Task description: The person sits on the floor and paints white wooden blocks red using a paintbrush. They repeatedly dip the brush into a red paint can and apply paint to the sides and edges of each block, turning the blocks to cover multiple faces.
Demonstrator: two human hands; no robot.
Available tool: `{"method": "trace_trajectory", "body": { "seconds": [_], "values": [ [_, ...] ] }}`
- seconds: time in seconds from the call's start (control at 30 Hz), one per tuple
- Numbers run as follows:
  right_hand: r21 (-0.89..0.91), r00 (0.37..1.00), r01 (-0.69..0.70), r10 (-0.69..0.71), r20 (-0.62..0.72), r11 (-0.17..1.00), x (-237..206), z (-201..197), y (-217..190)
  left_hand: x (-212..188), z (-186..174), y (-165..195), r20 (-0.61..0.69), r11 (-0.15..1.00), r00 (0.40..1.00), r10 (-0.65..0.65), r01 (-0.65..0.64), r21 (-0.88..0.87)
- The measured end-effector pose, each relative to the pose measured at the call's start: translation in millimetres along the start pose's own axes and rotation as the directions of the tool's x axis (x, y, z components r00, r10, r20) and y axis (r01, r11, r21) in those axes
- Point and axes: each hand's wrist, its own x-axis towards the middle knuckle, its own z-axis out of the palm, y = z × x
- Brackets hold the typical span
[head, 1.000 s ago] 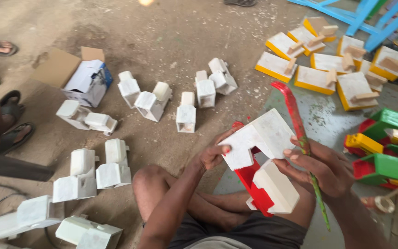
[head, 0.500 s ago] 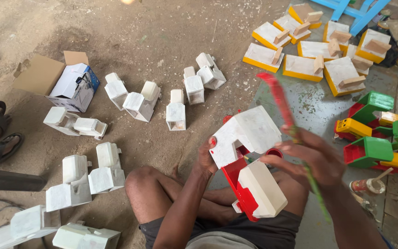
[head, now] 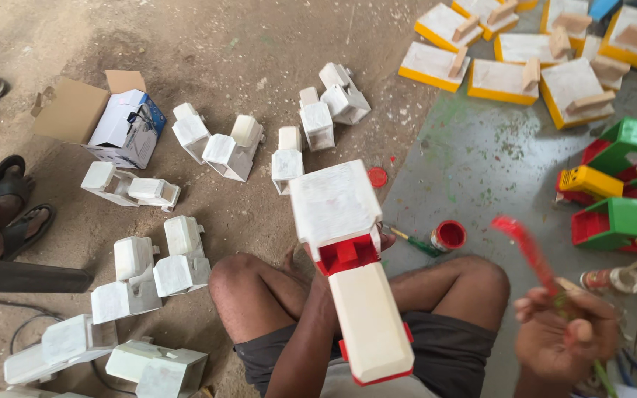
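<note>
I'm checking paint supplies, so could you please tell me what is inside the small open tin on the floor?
The tin holds red paint. How full it is cannot be seen. A green-handled brush lies beside it.

white-red wooden toy (head: 348,258) held upright, red-tipped brush (head: 532,254) blurred

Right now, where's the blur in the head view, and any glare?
Head view: motion blur on the right hand and its red-tipped brush; the white and red toy truck held up by the left hand is slightly soft. The white unpainted trucks on the floor are sharp. Light is even and diffuse, with no glare and only soft shadows.
</note>
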Motion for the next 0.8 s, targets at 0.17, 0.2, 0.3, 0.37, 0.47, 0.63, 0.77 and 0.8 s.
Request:
{"method": "trace_trajectory", "body": {
  "seconds": [0.17,0.2,0.3,0.37,0.47,0.63,0.77,0.8],
  "values": [
    [0.043,0.986,-0.079,0.072,0.150,0.996,-31,-12,18,-5,1,-14,0.065,0.990,0.994,-0.087,0.094,-0.109],
    [0.032,0.984,-0.094,0.088,0.156,0.995,-34,-13,20,-5,1,-16,0.076,0.986,0.992,-0.098,0.107,-0.129],
    [0.020,0.971,-0.078,0.071,0.227,0.997,-36,-13,22,-4,2,-20,0.123,0.973,0.985,-0.120,0.142,-0.184],
    [-0.009,0.968,-0.090,0.090,0.234,0.996,-34,-12,22,-7,1,-24,0.110,0.961,0.983,-0.145,0.166,-0.221],
    [-0.016,0.963,-0.124,0.124,0.238,0.992,-33,-6,21,-9,-2,-40,0.229,0.938,0.969,-0.092,0.162,-0.308],
    [0.002,0.951,-0.081,0.076,0.300,0.997,-24,12,23,-19,-6,-47,0.192,0.947,0.977,-0.091,0.144,-0.288],
    [-0.075,0.943,-0.021,0.044,0.329,0.997,-19,27,22,-19,-10,-47,0.176,0.966,0.982,-0.074,0.114,-0.231],
    [-0.098,0.944,-0.006,0.038,0.329,0.995,-18,30,21,-17,-12,-46,0.192,0.964,0.977,-0.092,0.136,-0.230]
  ]
}}
